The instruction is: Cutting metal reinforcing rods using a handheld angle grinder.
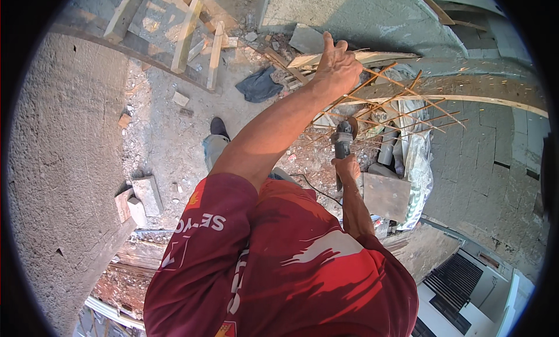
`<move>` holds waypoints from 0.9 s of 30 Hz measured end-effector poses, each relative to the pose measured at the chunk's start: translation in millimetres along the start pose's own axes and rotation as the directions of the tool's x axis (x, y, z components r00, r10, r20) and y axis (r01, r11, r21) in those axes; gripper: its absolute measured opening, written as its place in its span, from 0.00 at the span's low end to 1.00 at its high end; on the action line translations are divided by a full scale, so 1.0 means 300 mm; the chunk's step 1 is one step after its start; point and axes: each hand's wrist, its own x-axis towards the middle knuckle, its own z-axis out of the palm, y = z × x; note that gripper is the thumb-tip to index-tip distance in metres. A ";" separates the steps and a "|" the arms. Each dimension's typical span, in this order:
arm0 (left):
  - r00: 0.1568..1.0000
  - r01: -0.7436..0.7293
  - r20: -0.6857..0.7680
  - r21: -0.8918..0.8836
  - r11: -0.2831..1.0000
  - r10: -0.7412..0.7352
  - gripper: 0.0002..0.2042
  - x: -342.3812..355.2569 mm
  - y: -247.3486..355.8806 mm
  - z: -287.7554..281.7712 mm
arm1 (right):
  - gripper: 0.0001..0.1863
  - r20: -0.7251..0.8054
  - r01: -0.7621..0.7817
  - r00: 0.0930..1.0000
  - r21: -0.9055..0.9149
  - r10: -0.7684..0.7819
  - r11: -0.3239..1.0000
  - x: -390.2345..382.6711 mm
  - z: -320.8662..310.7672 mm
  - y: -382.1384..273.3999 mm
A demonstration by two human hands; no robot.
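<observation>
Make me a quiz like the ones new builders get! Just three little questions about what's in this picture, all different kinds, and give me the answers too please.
1. Which power tool do the fingers of the right hand grip?

2. True or false: in the picture, the dark cloth is to the right of the rusty rebar mesh.

3. Which colour covers most of the printed shirt?
A) green
B) dark red
C) blue

Key
1. An angle grinder.
2. False: the cloth is to the left of the mesh.
3. B
</observation>
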 end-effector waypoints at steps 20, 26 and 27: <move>1.000 0.000 -0.009 0.006 1.000 0.000 0.11 0.001 0.011 -0.012 | 0.31 0.032 -0.027 0.999 0.062 0.025 0.998 0.014 0.038 -0.003; 0.999 0.016 0.043 0.041 0.999 -0.018 0.10 0.008 0.015 -0.010 | 0.31 -0.029 -0.004 1.000 0.058 0.006 0.998 0.029 0.078 0.012; 0.999 0.015 0.045 0.039 0.999 -0.017 0.10 0.002 0.017 -0.005 | 0.31 -0.006 0.010 1.000 0.068 -0.009 0.998 0.026 0.075 0.014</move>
